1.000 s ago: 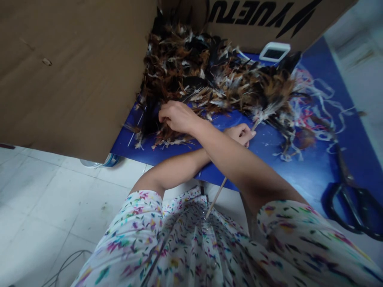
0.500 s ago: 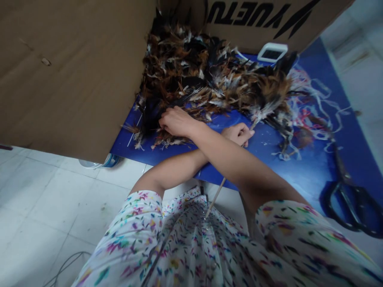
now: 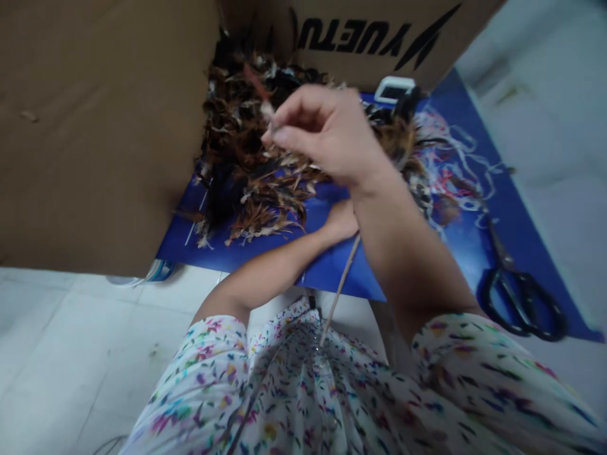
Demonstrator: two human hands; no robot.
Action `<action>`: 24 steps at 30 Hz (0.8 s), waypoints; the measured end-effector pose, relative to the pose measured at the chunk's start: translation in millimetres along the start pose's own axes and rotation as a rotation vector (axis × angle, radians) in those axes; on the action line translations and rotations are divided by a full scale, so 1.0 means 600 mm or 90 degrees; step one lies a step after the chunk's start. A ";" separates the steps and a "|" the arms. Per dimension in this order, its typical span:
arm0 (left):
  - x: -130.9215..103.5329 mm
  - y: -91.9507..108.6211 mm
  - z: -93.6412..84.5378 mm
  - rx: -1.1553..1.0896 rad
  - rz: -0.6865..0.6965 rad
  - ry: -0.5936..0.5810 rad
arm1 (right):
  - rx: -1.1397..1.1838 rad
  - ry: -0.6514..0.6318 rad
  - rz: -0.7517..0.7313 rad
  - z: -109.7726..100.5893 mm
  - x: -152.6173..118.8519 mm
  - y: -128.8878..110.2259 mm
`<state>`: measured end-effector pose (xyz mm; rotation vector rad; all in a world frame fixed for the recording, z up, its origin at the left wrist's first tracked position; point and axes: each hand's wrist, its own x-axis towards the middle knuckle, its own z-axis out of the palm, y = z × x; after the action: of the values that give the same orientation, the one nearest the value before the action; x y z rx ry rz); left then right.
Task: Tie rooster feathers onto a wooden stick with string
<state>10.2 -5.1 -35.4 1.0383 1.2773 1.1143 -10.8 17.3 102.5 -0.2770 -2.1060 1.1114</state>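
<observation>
My right hand (image 3: 327, 129) is raised over the pile, its thumb and fingers pinching a small brown feather (image 3: 258, 85) with a pale base. Below it, my left hand (image 3: 344, 220) rests low over the blue sheet, closed on a thin wooden stick (image 3: 339, 291). The stick's near end leans against my patterned clothing; its upper part is hidden behind my right forearm. Brown and black feathers (image 3: 232, 145) lie heaped at the back. A loose cluster of brown feathers (image 3: 265, 218) lies left of my left hand.
Cardboard (image 3: 95, 139) walls stand at the left and a printed box (image 3: 370, 41) at the back. Black-handled scissors (image 3: 521, 300) lie at the right of the blue sheet (image 3: 507, 189). Tangled white and pink string (image 3: 450, 164) and a small white-framed device (image 3: 393, 90) sit behind them.
My right hand has risen from the feathers at the left, moving up and right with a feather in its pinch. My left hand still grips the stick. The whole view has shifted slightly.
</observation>
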 end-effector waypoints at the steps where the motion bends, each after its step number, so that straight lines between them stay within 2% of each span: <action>1: -0.001 0.000 0.000 0.007 0.013 -0.021 | 0.043 0.035 -0.029 -0.028 -0.010 -0.014; 4: 0.000 -0.005 -0.001 0.007 0.066 -0.044 | 0.082 0.131 -0.139 -0.110 -0.055 -0.045; 5: 0.001 -0.007 -0.001 -0.001 0.078 -0.040 | 0.057 0.165 -0.141 -0.134 -0.075 -0.051; 9: 0.004 -0.009 -0.005 -0.051 0.087 -0.029 | -0.189 0.329 -0.086 -0.203 -0.161 -0.045; 11: 0.003 -0.007 -0.008 -0.074 0.090 -0.038 | -0.326 0.363 -0.086 -0.222 -0.197 -0.022; 12: 0.002 -0.006 -0.009 -0.086 0.091 -0.041 | -0.399 0.343 -0.062 -0.229 -0.212 -0.006; 16: -0.006 0.003 -0.012 -0.115 0.074 -0.060 | -0.557 0.292 -0.146 -0.234 -0.245 0.067; 20: -0.012 0.013 -0.012 -0.129 0.038 -0.073 | -0.668 0.311 -0.037 -0.221 -0.258 0.119; 22: -0.014 0.017 -0.012 -0.127 0.029 -0.070 | -0.696 0.336 0.007 -0.214 -0.263 0.132; 24: -0.016 0.020 -0.013 -0.125 0.028 -0.070 | -0.701 0.353 0.009 -0.211 -0.267 0.138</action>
<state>2.4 -12.8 -22.0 0.9707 1.0404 1.1740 179.1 68.3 3.0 -0.9723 -1.9660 -0.2361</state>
